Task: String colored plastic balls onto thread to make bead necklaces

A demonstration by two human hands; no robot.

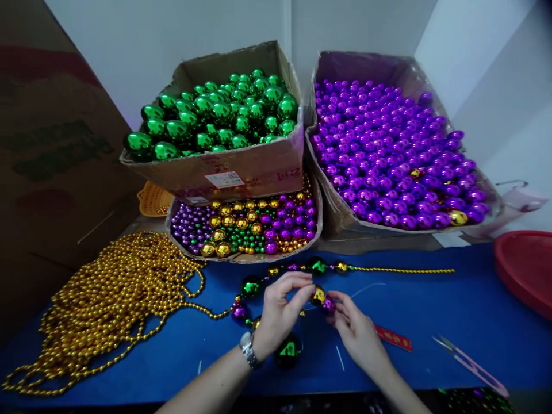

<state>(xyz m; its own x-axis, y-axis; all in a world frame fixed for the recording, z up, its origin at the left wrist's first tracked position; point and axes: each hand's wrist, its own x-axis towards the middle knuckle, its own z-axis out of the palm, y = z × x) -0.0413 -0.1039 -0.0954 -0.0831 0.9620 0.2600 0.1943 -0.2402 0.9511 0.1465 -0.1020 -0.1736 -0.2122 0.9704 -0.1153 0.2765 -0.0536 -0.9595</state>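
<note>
Evidently, left hand (280,307) pinched gold bead (318,295) | right hand (357,328) gripped purple bead (328,305) beside it | both over blue bench (418,310) | seemed light, hard, slick; best held round the sides | beyond lay beaded strand (250,287), gold chain heap (116,293), green-bead carton (267,167), purple-bead carton (330,201).

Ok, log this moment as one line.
left hand: pinching gold bead | right hand: touching purple bead | behind: boxed green beads | left side: gold bead strands

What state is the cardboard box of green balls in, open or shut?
Open. No lid or flap covers the cardboard box, and the green balls inside show from above.
</note>
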